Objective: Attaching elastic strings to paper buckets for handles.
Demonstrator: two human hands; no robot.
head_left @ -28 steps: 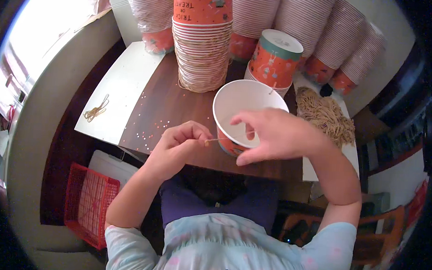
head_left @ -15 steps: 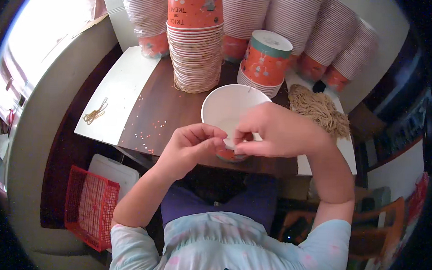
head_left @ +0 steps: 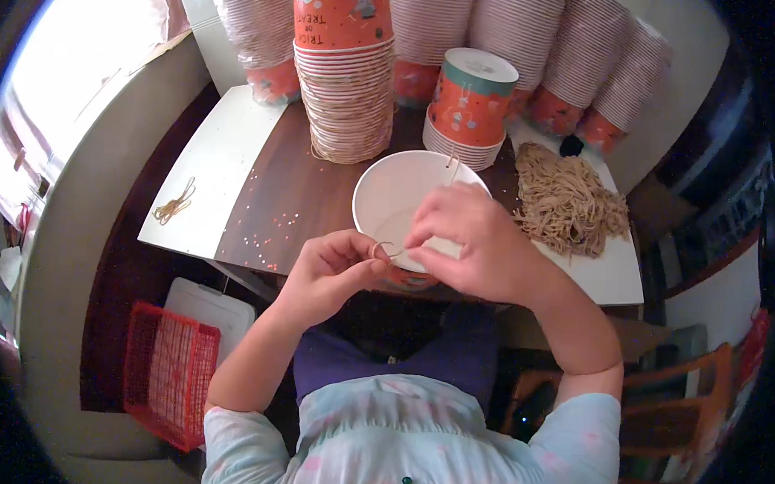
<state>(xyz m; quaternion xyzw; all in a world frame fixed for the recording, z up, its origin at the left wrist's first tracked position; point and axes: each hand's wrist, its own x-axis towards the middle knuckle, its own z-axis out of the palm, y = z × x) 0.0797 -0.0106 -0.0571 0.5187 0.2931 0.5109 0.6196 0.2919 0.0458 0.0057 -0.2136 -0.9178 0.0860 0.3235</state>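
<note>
The desk [head_left: 295, 196] is bare to the left of the white cup [head_left: 402, 200], with only small specks there. Behind the cup, tall cup stacks [head_left: 342, 78] close the way. To the right, a pile of strings [head_left: 568, 201] lies near.

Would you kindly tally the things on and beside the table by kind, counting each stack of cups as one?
Open white cup at the hands: 1
Stacks of cups: 7
Heaps of tan string: 1
Loose string bundles: 1
Red baskets: 1
Total: 11
</note>
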